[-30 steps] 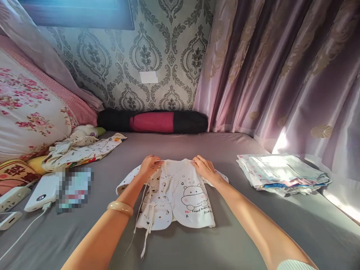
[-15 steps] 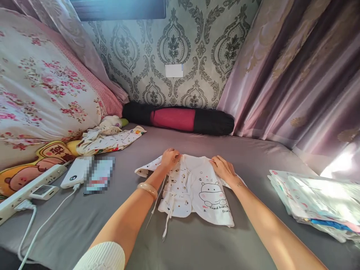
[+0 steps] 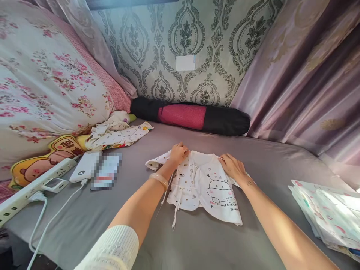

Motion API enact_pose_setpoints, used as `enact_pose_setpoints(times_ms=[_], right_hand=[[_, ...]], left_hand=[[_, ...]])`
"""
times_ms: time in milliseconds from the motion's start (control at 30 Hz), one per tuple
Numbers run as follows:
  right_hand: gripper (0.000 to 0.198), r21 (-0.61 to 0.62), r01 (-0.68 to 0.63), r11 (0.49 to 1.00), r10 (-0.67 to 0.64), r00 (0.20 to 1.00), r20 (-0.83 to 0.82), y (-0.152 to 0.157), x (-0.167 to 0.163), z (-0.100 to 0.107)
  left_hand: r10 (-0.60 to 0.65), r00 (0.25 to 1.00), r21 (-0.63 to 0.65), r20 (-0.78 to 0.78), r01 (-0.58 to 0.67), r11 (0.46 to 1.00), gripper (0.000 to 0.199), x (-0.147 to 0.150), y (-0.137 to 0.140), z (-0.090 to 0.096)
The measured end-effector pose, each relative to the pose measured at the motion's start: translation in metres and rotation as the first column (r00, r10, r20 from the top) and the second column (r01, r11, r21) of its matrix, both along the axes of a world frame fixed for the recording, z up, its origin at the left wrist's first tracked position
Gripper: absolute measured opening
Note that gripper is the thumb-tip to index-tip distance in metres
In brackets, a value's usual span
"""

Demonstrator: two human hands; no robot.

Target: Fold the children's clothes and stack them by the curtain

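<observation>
A small white baby shirt (image 3: 216, 187) lies spread on the grey sheet, with a hippo drawing and lettering on one front panel and little prints on the other. Thin white tie strings hang from its front. My left hand (image 3: 179, 153), with a pale bangle at the wrist, is closed on the shirt's left shoulder near the collar. At the opposite shoulder, my right hand (image 3: 233, 167) pinches the fabric, its fingertips partly hidden by the hand. The patterned left sleeve sticks out beyond my left hand; my right wrist covers most of the other sleeve.
To the left lie a power strip (image 3: 39, 187) with cables, a white power bank (image 3: 84, 168), a blurred flat item (image 3: 106, 172) and crumpled patterned cloth (image 3: 112, 135). A black and red rolled bag (image 3: 182, 115) rests against the wall. Plastic-wrapped packs (image 3: 329, 217) are stacked at right.
The view has turned slightly, so the whole scene sits further right in the picture. Both hands stay at the shirt's shoulders, and the shirt looks much the same.
</observation>
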State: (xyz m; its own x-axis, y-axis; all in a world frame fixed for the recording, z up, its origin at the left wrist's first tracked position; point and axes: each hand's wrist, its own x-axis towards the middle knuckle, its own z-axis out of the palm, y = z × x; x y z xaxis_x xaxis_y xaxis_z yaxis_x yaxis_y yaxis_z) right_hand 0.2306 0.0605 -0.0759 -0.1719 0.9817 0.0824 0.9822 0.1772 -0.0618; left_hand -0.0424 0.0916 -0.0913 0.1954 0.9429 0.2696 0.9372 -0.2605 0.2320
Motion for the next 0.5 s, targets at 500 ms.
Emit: enact_pose_setpoints(times_ms=[500], right_hand=[[0.049,-0.249,0.11,0.962,-0.189,0.928,-0.322,-0.018,0.066,0.015]], left_hand=[[0.174,0.984,-0.339,0.046,-0.149,0.929,0.055,-0.073,-0.005,0.019]])
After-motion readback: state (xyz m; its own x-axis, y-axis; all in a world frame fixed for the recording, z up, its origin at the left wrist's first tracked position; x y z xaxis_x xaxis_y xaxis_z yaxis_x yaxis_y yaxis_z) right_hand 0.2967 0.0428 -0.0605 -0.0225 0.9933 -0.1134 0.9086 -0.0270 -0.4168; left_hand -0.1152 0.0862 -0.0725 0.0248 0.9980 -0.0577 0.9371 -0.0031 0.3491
